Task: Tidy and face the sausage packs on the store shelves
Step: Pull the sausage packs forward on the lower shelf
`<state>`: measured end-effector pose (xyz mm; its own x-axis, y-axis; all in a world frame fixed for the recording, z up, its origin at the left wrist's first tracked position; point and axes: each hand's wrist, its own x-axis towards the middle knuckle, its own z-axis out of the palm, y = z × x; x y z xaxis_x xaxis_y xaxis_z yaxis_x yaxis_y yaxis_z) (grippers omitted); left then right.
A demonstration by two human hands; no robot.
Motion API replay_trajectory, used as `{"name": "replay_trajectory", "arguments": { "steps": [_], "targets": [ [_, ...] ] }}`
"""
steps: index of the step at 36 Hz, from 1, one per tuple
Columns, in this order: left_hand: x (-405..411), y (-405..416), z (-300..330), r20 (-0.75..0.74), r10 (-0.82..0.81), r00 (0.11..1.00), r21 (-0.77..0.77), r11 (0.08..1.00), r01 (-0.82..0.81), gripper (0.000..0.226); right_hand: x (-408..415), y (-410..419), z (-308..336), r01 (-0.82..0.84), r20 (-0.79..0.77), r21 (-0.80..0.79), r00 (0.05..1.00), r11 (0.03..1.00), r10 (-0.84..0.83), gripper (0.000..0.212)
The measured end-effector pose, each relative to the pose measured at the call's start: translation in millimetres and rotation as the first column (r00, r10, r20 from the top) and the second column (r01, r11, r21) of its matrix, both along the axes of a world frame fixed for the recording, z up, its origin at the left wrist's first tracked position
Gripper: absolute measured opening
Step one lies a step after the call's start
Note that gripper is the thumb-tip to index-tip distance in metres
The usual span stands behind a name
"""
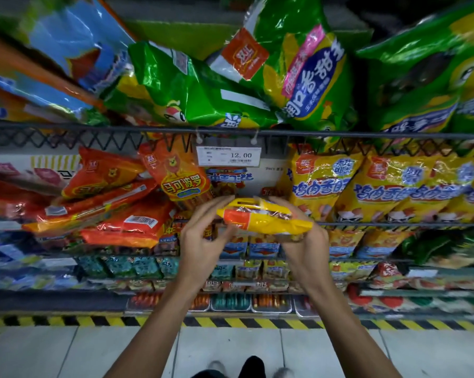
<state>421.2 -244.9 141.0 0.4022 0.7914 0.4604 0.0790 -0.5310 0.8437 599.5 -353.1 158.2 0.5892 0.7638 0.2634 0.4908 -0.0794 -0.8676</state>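
Shelving [230, 130], wire-fronted, several tiers, filling the frame from top to lower third. You stand close; a slip here drops stock to the floor tiles [216, 347] along the bottom of the frame.

Green packs [293, 77], top centre and top right, heaped and leaning over the rail. Risk: if you knock the rail while reaching under it, these look loose enough to slide forward onto your hands.

Yellow packs [380, 186], right of centre, standing upright in a fairly even row, fronts out. Risk: pushing a pack in hard beside them could tip the nearest one.

Orange packs [113, 203], left of centre, lying at mixed angles, some showing barcodes. Judged the untidiest lot; pulling one from below may bring the pile down.

Gap [257, 184], centre, behind the price tag, between the orange and yellow lots. Likely home for the pack you hold, though that is a guess.

Right hand [304, 241], centre, holding the held pack from beneath at its right end, fingers wrapped round the far edge.

Left hand [203, 236], just left of it, fingers spread wide and loosely bent; the fingertips meet the pack's left end, no firm hold visible.

Held pack [266, 216], yellow and orange, centre, off the shelf, lying crosswise. Risk: glossy film, mainly one hand holding; it could slip as you turn it.

Price tag [228, 156], centre, hanging from the rail. Risk: easily snagged as you lift the pack.
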Motion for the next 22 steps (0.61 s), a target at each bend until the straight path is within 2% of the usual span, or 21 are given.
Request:
{"name": "replay_trajectory", "arguments": {
  "steps": [2, 3, 6, 7, 8, 9, 14, 16, 18, 20, 22],
  "targets": [
    [4, -5, 11, 0.017, -0.016, 1.000, 0.039, 0.999, 0.015, 0.049, 3, -6, 10, -0.032, 0.135, 0.164, 0.991, 0.986, 0.010, 0.022],
    [6, -8, 17, 0.018, -0.021, 1.000, 0.047, 0.999, 0.020, 0.050, 4, -10, 13, -0.024, 0.144, 0.210, 0.990, 0.977, -0.007, 0.021],
    [8, -15, 28, -0.019, -0.013, 1.000, 0.026, 1.000, 0.014, 0.055, 7, -21, 23, 0.092, -0.062, 0.270, 0.995, 0.958, -0.078, 0.027],
    [8, -17, 28, -0.044, -0.010, 0.999, -0.007, 1.000, 0.009, 0.058, 8, -24, 25, 0.135, -0.165, 0.285, 0.982, 0.949, -0.090, 0.020],
    [6, -18, 27, -0.067, -0.003, 0.998, -0.051, 0.999, -0.001, 0.060, 8, -29, 30, 0.181, -0.273, 0.283, 0.957, 0.942, -0.102, 0.010],
    [5, -20, 24, -0.080, 0.004, 0.997, -0.100, 0.995, -0.012, 0.063, 11, -33, 30, 0.224, -0.347, 0.276, 0.930, 0.935, -0.121, 0.011],
    [-2, -32, 8, -0.032, 0.094, 0.995, -0.213, 0.972, -0.098, 0.070, 20, -46, 28, 0.317, -0.495, 0.068, 0.834, 0.946, -0.244, 0.058],
    [-3, -37, 5, 0.073, 0.115, 0.991, -0.344, 0.935, -0.083, 0.073, 19, -46, 26, 0.327, -0.572, 0.011, 0.777, 0.945, -0.262, 0.062],
    [-3, -41, 1, 0.132, 0.109, 0.985, -0.480, 0.877, -0.033, 0.067, 17, -46, 21, 0.306, -0.664, 0.012, 0.714, 0.952, -0.222, 0.062],
    [-3, -45, -3, 0.109, 0.085, 0.990, -0.580, 0.815, -0.006, 0.064, 14, -45, 13, 0.261, -0.737, 0.032, 0.658, 0.965, -0.153, 0.063],
    [-2, -49, -6, 0.103, 0.081, 0.991, -0.674, 0.739, 0.010, 0.071, 13, -45, 6, 0.185, -0.802, 0.072, 0.594, 0.980, -0.054, 0.058]
  ]
}}
